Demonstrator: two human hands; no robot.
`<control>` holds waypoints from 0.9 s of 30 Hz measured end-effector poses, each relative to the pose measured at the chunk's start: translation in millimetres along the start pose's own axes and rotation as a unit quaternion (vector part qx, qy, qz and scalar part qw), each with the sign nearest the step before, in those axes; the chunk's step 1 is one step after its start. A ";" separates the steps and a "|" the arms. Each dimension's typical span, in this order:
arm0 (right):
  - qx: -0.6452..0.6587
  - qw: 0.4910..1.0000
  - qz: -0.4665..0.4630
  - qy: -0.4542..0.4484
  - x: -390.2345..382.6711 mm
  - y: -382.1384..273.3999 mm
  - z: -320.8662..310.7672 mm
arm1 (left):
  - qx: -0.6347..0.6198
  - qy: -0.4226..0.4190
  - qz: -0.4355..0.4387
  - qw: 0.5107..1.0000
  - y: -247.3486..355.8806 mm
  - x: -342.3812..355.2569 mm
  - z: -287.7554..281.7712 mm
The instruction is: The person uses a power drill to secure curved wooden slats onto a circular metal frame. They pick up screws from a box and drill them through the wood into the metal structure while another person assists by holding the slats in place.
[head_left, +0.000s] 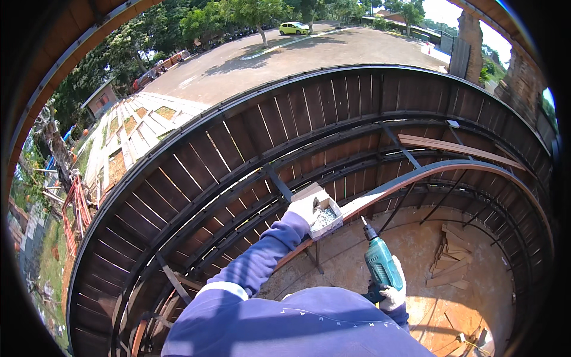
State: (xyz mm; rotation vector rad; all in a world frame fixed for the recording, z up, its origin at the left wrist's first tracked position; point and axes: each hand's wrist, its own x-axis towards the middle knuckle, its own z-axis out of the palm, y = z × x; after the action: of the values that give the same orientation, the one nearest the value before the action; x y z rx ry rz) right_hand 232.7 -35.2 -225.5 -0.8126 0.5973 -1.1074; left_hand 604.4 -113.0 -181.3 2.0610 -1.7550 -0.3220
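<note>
In my white-gloved right hand (393, 297) is a teal cordless drill (382, 265), gripped by its handle with the bit pointing up and away from me. My gloved left hand (304, 209) reaches into a small open cardboard box (334, 225). Loose silvery screws (325, 218) lie inside it, beside my fingers. The fingers look drawn together, but whatever they pinch is too small to make out. The box rests on a curved wooden ledge (380, 193), just beyond my body.
A curved slatted wooden wall (285, 113) with dark metal ribs wraps around ahead. A loose reddish plank (458, 150) lies across the ribs at right. Wood offcuts (452, 259) are piled on the floor (410, 238) below. Outside, a yellow-green car (294, 28) stands on pavement.
</note>
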 end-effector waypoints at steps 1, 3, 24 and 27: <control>-0.001 1.000 -0.003 -0.009 3.8 5.2 -0.5 | -0.095 0.022 -0.026 0.995 -8.7 -3.8 -1.8; -0.002 0.999 0.001 -0.043 9.6 14.5 6.4 | -0.547 0.072 -0.067 0.831 -27.9 -26.8 -7.5; -0.091 0.932 0.287 -0.204 -119.1 124.9 126.1 | -0.771 0.198 -0.340 0.501 -131.8 -475.2 114.3; -0.216 0.914 0.258 -0.226 -142.7 140.1 126.7 | -0.738 0.261 -0.404 0.473 -133.7 -474.8 92.8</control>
State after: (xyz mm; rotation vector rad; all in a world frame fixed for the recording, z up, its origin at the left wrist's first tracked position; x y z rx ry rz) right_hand 356.1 163.5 -262.4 -1.1668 0.6190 -0.2787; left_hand 597.3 353.6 -366.2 1.0502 0.3039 -0.8921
